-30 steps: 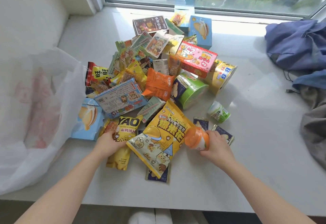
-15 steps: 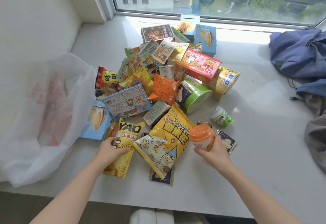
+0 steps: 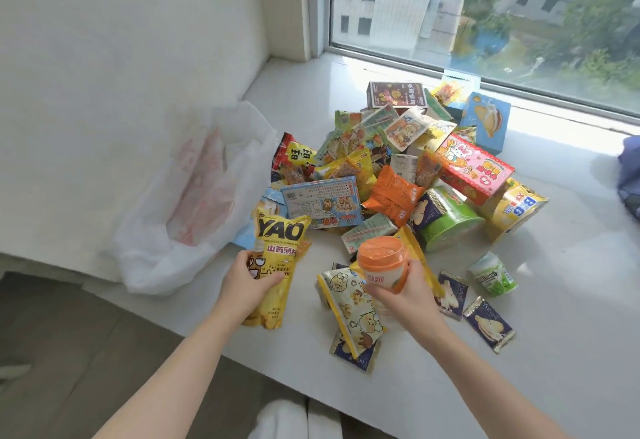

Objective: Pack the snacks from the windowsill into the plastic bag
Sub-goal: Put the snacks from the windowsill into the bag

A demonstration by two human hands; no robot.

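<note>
In the lower centre of the frame, the left hand (image 3: 246, 288) grips a yellow foil "YAO" chip bag (image 3: 277, 258), thumb across its front; the right hand (image 3: 410, 295) clasps an orange-lidded plastic cup (image 3: 382, 264). The white plastic bag (image 3: 194, 203) lies at centre left.

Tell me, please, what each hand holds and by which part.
Left hand grips the yellow YAO bag at its lower half; right hand grips the orange-lidded cup round its lower body.

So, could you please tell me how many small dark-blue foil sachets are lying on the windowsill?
3. Two small dark-blue foil sachets lie right of the right hand; a third pokes from under the yellow popcorn bag. Others may be hidden in the pile.
</note>
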